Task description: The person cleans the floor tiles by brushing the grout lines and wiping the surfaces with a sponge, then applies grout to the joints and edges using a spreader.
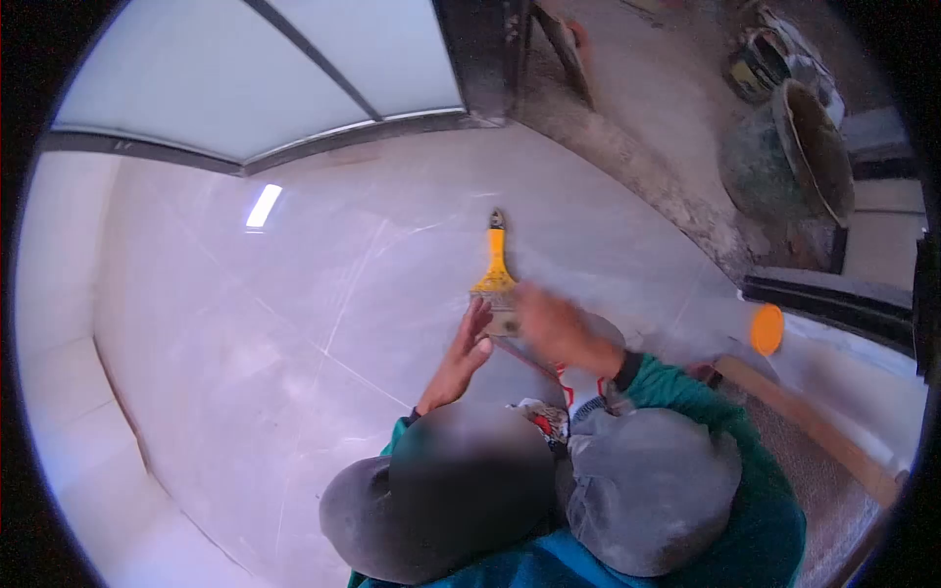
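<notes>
A wide flat paintbrush [498, 267] with a yellow handle lies on the pale tiled floor [225, 323], its handle pointing away from me and its bristle end toward me. My left hand [459, 365] is at the near left side of the brush, fingers stretched out and fingertips right by the ferrule. My right hand [567, 331] is at the near right side, overlapping the brush's edge in this view and smeared by motion. Its fingers are too blurred to make out. Below the hands are my bent knees in grey trousers.
An orange round lid [767, 329] is at the right near a dark door sill [833, 309]. A wooden strip [809, 431] runs along the lower right. A dirty bucket [774, 162] stands on the rough ground beyond the tile edge. A frosted-glass door [284, 78] is at upper left.
</notes>
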Available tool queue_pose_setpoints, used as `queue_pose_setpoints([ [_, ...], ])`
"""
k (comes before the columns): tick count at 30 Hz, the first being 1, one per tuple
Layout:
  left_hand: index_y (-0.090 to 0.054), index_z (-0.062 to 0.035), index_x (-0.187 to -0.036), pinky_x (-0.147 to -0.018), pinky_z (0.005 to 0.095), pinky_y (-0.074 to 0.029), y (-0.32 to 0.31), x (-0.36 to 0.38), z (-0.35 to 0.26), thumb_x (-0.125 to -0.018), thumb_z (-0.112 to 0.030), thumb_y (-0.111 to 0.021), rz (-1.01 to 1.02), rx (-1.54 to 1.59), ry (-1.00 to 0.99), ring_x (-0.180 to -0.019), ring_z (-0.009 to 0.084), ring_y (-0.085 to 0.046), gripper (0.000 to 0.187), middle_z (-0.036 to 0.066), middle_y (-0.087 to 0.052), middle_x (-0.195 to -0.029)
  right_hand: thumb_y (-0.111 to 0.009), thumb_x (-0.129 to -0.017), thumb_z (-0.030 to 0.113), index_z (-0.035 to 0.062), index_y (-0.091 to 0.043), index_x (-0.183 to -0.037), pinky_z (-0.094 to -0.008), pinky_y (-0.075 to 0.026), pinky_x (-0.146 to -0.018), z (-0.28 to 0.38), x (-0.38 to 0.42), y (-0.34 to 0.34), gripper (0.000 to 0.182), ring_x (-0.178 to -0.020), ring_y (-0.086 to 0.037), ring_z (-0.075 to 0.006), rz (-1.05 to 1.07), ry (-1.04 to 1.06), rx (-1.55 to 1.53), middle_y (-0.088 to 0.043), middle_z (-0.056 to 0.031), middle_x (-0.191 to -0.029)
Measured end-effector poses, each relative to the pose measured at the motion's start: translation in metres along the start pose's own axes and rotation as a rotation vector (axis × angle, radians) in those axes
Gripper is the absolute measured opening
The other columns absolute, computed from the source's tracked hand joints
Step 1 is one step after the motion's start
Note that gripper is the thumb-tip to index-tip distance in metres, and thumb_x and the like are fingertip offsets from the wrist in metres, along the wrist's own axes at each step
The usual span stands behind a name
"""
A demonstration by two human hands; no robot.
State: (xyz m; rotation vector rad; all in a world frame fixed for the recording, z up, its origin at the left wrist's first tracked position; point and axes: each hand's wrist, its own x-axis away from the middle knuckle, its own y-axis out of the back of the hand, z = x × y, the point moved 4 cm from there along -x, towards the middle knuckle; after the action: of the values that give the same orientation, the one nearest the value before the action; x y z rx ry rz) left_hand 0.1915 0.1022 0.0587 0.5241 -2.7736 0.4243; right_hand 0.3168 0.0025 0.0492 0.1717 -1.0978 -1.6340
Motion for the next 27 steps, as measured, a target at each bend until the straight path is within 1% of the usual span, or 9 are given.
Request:
queue_pose_setpoints([
  [2,-0.023,-0.0015,-0.133,-0.093,0.0355,-0.037,0.018,-0.001,0.011,-0.086,-0.030,-0.048,-0.079,0.094,0.076,-0.108,0.0233,-0.047,0.060,0.014,-0.040,-0.127,-0.061,-0.074,0.030,-0.0054,-0.043,-0.112,-0.0439,-0.042,-0.083,0.056,0.008,-0.007,0.055,-0.102,-0.047,-0.0346,-0.128,0.662,-0.170,-0.047,-0.0194,-0.110],
  [3,-0.021,-0.0022,-0.134,-0.091,0.0357,-0.039,0.025,0.001,0.017,-0.086,-0.028,-0.047,-0.139,0.202,0.167,-0.107,0.0230,-0.048,0.060,0.014,-0.038,-0.128,-0.061,-0.074,0.030,-0.0054,-0.043,-0.112,-0.0439,-0.042,-0.083,0.057,0.004,0.000,0.055,-0.102,-0.047,-0.0346,-0.129,0.673,-0.177,-0.047,-0.0194,-0.110],
  [6,-0.025,-0.0021,-0.132,-0.087,0.0367,-0.042,0.041,0.014,0.011,-0.085,-0.026,-0.047,-0.260,0.318,0.143,-0.104,0.0235,-0.049,0.058,0.015,-0.043,-0.124,-0.072,-0.061,0.040,-0.0055,-0.036,-0.118,-0.0409,-0.042,-0.085,0.020,-0.030,0.022,0.082,-0.105,-0.046,-0.0336,-0.267,-0.020,-0.089,-0.046,-0.0216,-0.110],
  [9,-0.027,-0.0016,-0.131,-0.085,0.0386,-0.045,0.050,0.028,0.017,-0.084,-0.029,-0.048,-0.324,0.335,0.118,-0.104,0.0270,-0.052,0.058,0.018,-0.046,-0.120,-0.073,-0.060,0.039,-0.0062,-0.035,-0.118,-0.0411,-0.045,-0.079,-0.003,-0.051,-0.011,0.083,-0.100,-0.050,-0.0338,-0.136,-0.225,-0.032,-0.048,-0.0200,-0.109],
  [13,-0.030,0.0014,-0.129,-0.088,0.0375,-0.042,0.052,0.045,0.016,-0.082,-0.030,-0.049,-0.404,0.304,0.188,-0.108,0.0275,-0.049,0.060,0.017,-0.045,-0.122,-0.072,-0.061,0.039,-0.0020,-0.055,-0.096,-0.0417,-0.047,-0.070,-0.024,-0.080,-0.028,0.057,-0.080,-0.060,-0.0321,0.050,-0.143,-0.453,-0.060,-0.0179,-0.089],
  [17,-0.031,0.0020,-0.128,-0.088,0.0379,-0.042,0.064,0.059,0.009,-0.081,-0.030,-0.051,-0.421,0.299,0.149,-0.107,0.0271,-0.049,0.061,0.017,-0.044,-0.123,-0.069,-0.069,0.036,0.0016,-0.059,-0.089,-0.0369,-0.048,-0.067,-0.076,-0.123,0.042,0.041,-0.077,-0.062,-0.0254,-0.456,-0.233,-0.764,-0.063,-0.0131,-0.083],
  [22,-0.031,0.0015,-0.128,-0.087,0.0376,-0.043,0.070,0.068,0.005,-0.080,-0.030,-0.052,-0.499,0.301,0.144,-0.106,0.0265,-0.050,0.061,0.017,-0.045,-0.122,-0.068,-0.071,0.036,-0.0008,-0.060,-0.086,-0.0365,-0.047,-0.066,-0.137,-0.181,0.146,0.040,-0.077,-0.062,-0.0276,-0.717,0.001,-0.480,-0.063,-0.0152,-0.082],
  [24,-0.031,0.0015,-0.128,-0.087,0.0375,-0.043,0.069,0.068,0.003,-0.080,-0.031,-0.052,-0.491,0.310,0.115,-0.105,0.0264,-0.050,0.062,0.017,-0.045,-0.122,-0.066,-0.072,0.036,-0.0015,-0.060,-0.085,-0.0379,-0.047,-0.065,-0.128,-0.165,0.188,0.040,-0.075,-0.061,-0.0310,-1.003,-0.291,-0.148,-0.063,-0.0166,-0.080],
  [27,-0.031,0.0015,-0.128,-0.087,0.0370,-0.043,0.065,0.062,0.004,-0.080,-0.032,-0.053,-0.491,0.348,0.120,-0.105,0.0260,-0.051,0.063,0.018,-0.046,-0.121,-0.063,-0.074,0.037,-0.0018,-0.060,-0.083,-0.0393,-0.046,-0.064,-0.104,-0.168,0.164,0.040,-0.074,-0.060,-0.0331,-0.643,0.100,-0.088,-0.062,-0.0175,-0.077],
])
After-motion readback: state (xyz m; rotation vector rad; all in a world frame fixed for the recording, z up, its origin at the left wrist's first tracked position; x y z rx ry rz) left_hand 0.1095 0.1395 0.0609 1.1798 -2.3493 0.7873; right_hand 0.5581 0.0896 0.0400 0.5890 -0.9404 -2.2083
